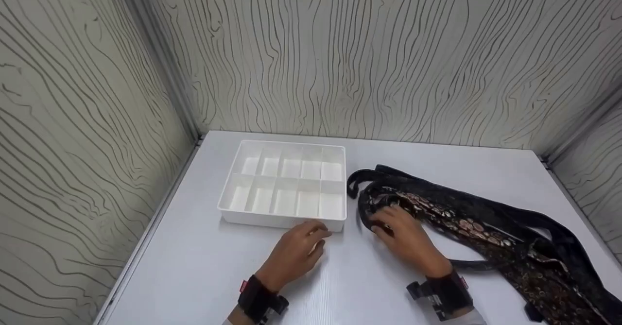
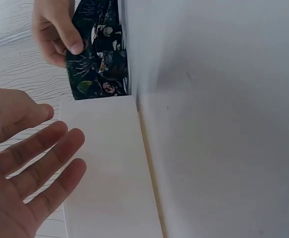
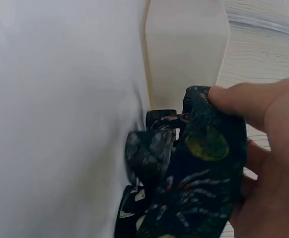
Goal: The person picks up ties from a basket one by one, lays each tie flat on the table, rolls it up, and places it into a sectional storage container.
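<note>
A dark floral-patterned cloth piece with long straps [image 1: 466, 208] lies bunched on the right side of the table; I cannot tell its exact kind. My right hand [image 1: 408, 240] pinches its left end; in the right wrist view the thumb presses the dark cloth [image 3: 199, 163] and the fingers go behind it. My left hand [image 1: 294, 252] holds nothing, its fingers loosely bent beside the front wall of a white divided box [image 1: 272, 219]. In the left wrist view the fingers of the left hand [image 2: 30, 168] are spread near the box's plain side [image 2: 109, 163].
The box has two rows of compartments, with nothing visible in them. A white table [image 1: 184, 266] carries everything. Wood-grain panels [image 1: 340, 58] rise at the back and both sides. A loose strap [image 1: 471, 265] loops out beside the right wrist.
</note>
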